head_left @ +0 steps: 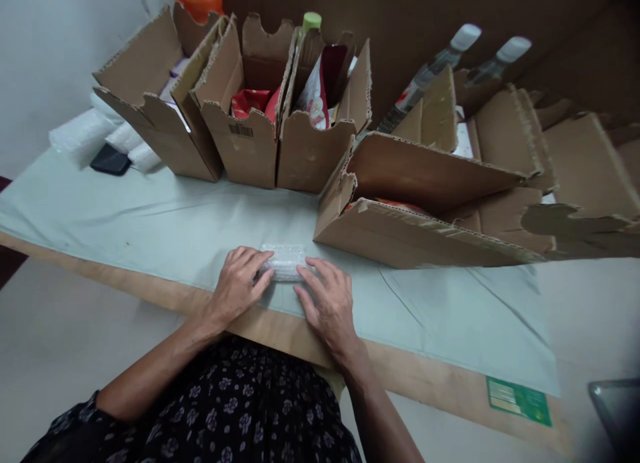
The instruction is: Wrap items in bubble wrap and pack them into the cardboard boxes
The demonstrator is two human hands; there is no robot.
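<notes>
A small roll of clear bubble wrap [286, 262] lies crosswise on the pale green cloth, close to the table's front edge. Around its left end curl the fingers and thumb of my left hand [241, 276]. My right hand [327, 296] grips the right end, fingertips on top and the thumb low at the near side. Whether anything is wrapped inside the roll cannot be seen.
Upright cardboard boxes [250, 143] with packets in them line the back. A large open carton [410, 233] stands to the right, with bottles [435, 70] behind. More bubble-wrapped rolls [83, 133] and a black phone-like object [111, 160] lie far left. A green card [520, 400] sits at the right front edge.
</notes>
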